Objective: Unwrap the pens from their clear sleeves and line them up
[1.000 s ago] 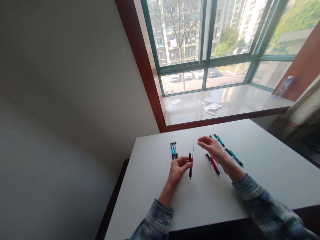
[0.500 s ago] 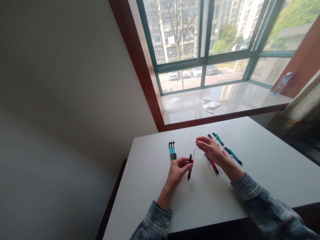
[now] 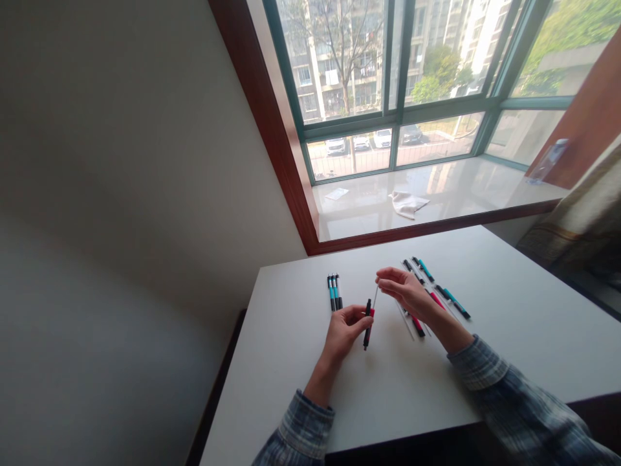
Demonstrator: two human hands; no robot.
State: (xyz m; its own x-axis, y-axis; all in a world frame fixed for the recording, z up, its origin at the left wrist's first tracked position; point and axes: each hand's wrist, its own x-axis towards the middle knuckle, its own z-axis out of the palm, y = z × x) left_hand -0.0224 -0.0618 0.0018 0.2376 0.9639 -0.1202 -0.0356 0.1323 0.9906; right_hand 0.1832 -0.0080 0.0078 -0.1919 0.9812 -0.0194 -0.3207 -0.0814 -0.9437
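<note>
My left hand is closed around pen parts: a black pen piece and a red-and-black pen barrel, held side by side above the table. A thin pen refill sticks up from the red part. At its upper end, the thumb and fingers of my right hand are pinched together on the refill. Under and beside the right hand lie several pen parts, among them a red barrel and a teal-and-black one; the hand hides some of them.
Several teal-and-black pens lie in a row beyond my left hand on the white table. Past the far edge is a window sill with a white cloth and a clear bottle. A wall stands left.
My right hand has moved slightly left, and its fingertips have come onto the top of the refill. The left hand has hardly shifted and still holds the pen parts.
</note>
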